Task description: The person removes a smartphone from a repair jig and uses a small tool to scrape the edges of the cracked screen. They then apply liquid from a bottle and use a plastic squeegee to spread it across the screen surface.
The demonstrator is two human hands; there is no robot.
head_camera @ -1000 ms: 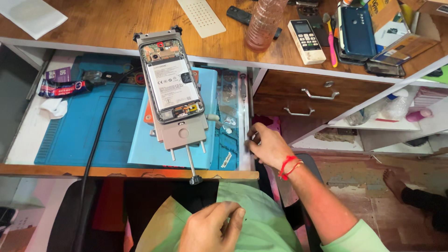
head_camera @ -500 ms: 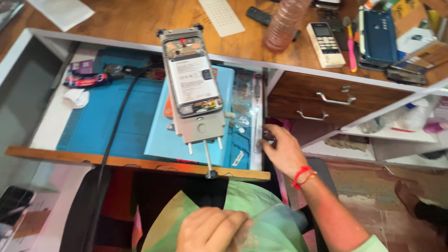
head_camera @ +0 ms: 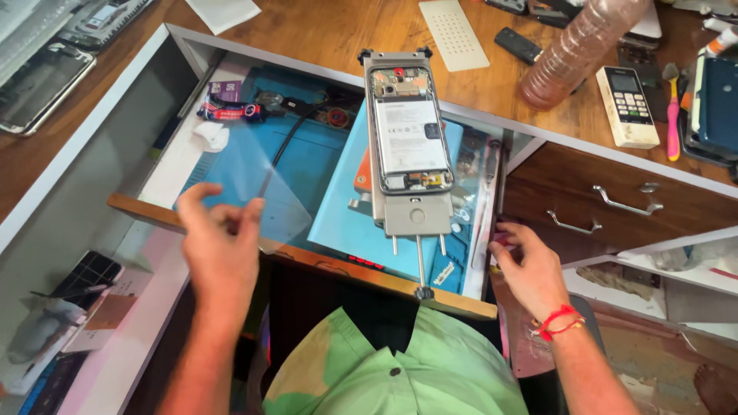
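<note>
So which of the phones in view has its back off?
The phone clamped in the grey jig over the blue mat: its battery and boards are exposed. The phones on the desk at far left and lower left lie closed.

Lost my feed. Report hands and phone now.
Left hand pinching clear film sheet. Right hand at drawer edge. Opened phone clamped in fixture, untouched.
</note>
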